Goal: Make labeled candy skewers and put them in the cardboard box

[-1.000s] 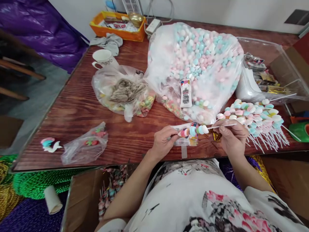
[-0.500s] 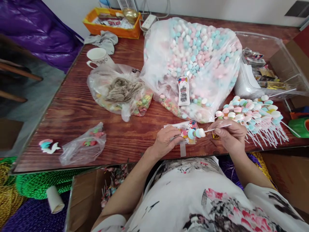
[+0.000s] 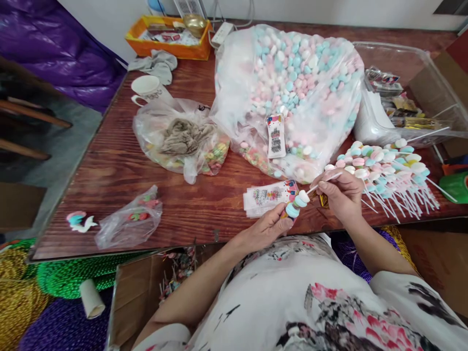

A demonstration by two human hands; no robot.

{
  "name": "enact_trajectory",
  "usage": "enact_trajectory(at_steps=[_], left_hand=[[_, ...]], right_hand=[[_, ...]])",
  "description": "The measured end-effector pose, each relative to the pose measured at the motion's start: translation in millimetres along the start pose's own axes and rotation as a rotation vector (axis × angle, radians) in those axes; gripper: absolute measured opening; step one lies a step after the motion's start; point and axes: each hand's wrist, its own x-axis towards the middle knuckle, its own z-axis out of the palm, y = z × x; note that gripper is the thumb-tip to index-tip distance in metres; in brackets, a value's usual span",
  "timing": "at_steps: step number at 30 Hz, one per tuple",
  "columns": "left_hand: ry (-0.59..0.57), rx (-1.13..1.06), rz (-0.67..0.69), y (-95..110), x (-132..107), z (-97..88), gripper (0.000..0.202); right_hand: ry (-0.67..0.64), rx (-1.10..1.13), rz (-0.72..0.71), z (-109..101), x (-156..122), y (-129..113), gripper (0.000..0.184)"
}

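Observation:
My left hand [image 3: 268, 229] is closed around the lower end of a marshmallow skewer [image 3: 297, 204] with blue, white and pink pieces, just past the table's front edge. My right hand [image 3: 338, 192] pinches the skewer's white stick between thumb and fingers. The skewer tilts up to the right. Under it, a small stack of printed clear sleeves [image 3: 268, 195] lies on the wooden table [image 3: 109, 170]. A heap of finished skewers [image 3: 387, 168] sits right of my right hand.
A big clear bag of pastel marshmallows [image 3: 292, 87] fills the table's middle. Left of it are a smaller bag with candies [image 3: 183, 141], a white mug [image 3: 146, 88], a small bag [image 3: 127, 222] and an orange tray [image 3: 166, 36]. An open cardboard box [image 3: 142, 292] stands below the table edge.
Both hands have drawn the skewer back toward me and tilted it; my left hand dropped below the table edge, uncovering the stack of sleeves. The view shifted a little.

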Motion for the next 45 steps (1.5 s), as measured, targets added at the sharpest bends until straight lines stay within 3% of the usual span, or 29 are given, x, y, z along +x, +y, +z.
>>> enact_trajectory(at_steps=[4,8,12,17,20,23,26,28,32,35,41,45], left_hand=[[0.046,0.078,-0.041,-7.5,0.8,11.2,0.058],[0.207,0.189,-0.083,-19.1,6.4,9.4,0.039],[0.229,0.25,-0.038,-17.5,6.9,4.0,0.03],[0.232,0.385,-0.042,-4.2,4.9,7.3,0.036],[0.237,0.305,-0.046,-0.3,7.5,6.1,0.043],[0.251,0.059,-0.067,-0.1,10.6,-4.9,0.046],[0.243,-0.158,-0.092,-0.5,9.9,-19.8,0.053],[0.229,-0.181,-0.07,-0.3,7.2,-25.7,0.058],[0.229,0.055,0.059,2.1,0.9,-22.8,0.06],[0.185,0.131,0.113,5.5,-3.2,-17.3,0.06],[0.024,-0.185,-0.039,4.7,-7.3,-13.3,0.081],[0.023,-0.159,-0.053,-1.1,-0.9,-6.0,0.086]], right_hand=[[-0.125,-0.05,0.094,3.1,-4.6,2.5,0.012],[-0.159,-0.032,0.143,5.7,-5.9,2.5,0.014],[-0.083,-0.166,0.041,2.7,-7.0,5.9,0.013],[-0.065,-0.269,-0.036,3.0,-7.8,4.5,0.015],[-0.082,-0.158,0.044,8.6,-6.4,-0.1,0.017],[-0.154,-0.013,0.177,12.3,-4.4,-0.1,0.018],[-0.167,0.045,0.253,10.8,-2.9,6.8,0.02],[-0.133,0.014,0.236,8.1,-2.9,12.5,0.019],[-0.109,-0.125,0.113,4.5,-4.2,18.4,0.014],[-0.118,-0.117,0.099,4.1,-2.3,19.1,0.014],[-0.123,0.071,0.209,9.2,4.4,25.1,0.015],[-0.198,0.143,0.264,19.5,5.5,21.2,0.018]])
